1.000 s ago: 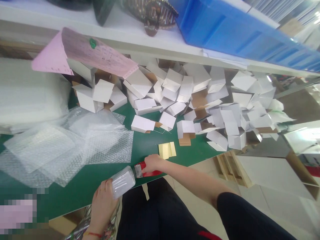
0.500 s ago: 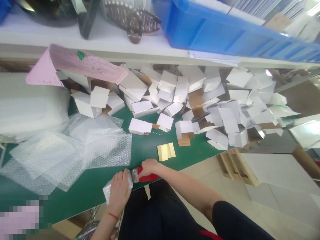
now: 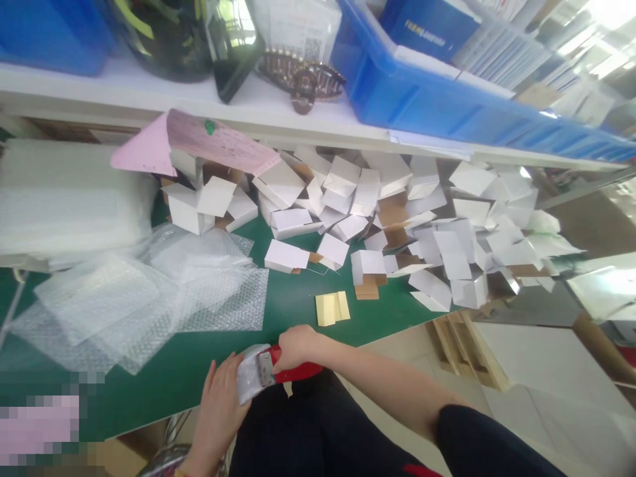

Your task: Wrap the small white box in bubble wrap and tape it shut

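My left hand [image 3: 218, 409] is wrapped around a small bubble-wrapped bundle [image 3: 248, 379] at the near edge of the green table [image 3: 293, 308]. My right hand [image 3: 297, 347] is closed on the handle of a red tape dispenser [image 3: 288, 371], whose metal head presses against the bundle. Both hands hover just over the table's front edge, above my dark lap.
Sheets of bubble wrap [image 3: 149, 298] lie to the left, with a thick white stack [image 3: 64, 199] behind. A heap of small white cartons [image 3: 397, 212] fills the back and right. Yellow sticky notes [image 3: 332, 308] lie near my right hand. A shelf holds blue bins [image 3: 447, 99].
My left hand has brought the wrapped bundle from below the table edge up against the tape dispenser's head. The view has tilted up, showing more of the shelf.
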The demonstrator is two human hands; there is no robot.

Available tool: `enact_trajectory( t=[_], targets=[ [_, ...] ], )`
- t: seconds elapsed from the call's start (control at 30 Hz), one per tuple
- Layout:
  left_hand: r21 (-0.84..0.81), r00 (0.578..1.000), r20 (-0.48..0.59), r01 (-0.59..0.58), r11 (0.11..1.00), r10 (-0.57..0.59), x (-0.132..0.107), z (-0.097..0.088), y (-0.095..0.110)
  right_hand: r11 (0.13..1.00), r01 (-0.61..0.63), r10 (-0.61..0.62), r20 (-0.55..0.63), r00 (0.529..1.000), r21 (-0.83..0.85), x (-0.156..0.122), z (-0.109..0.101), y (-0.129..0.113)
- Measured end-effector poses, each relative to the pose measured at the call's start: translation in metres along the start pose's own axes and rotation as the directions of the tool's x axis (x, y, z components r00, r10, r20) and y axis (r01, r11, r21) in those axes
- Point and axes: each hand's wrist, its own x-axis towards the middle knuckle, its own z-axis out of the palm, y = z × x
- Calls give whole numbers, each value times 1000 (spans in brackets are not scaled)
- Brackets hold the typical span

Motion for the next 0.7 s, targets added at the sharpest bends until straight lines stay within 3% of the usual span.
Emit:
enact_trajectory(
  t=[0.1,0.23,0.43,0.53,0.7],
  targets=[
    [136,1000,-7,27,990,-26,-9,-9,-2,1000,28,-28,-15,1000,-13,6,9,-27],
    [127,997,2,73,989,-74,-14,-10,-9,998,67,-67,-50,997,-2,3,13,-42],
    [135,998,1,56,989,-56,-14,-7,-17,999,-10,7,-65,998,-40,-14,7,3],
    [177,1000,-4,6,984,-6,-13,-6,-15,998,-56,53,-89,995,-32,-6,14,22],
    [183,999,13,43,982,-46,-14,-9,-14,997,-82,81,-76,994,2,30,27,13]
  ],
)
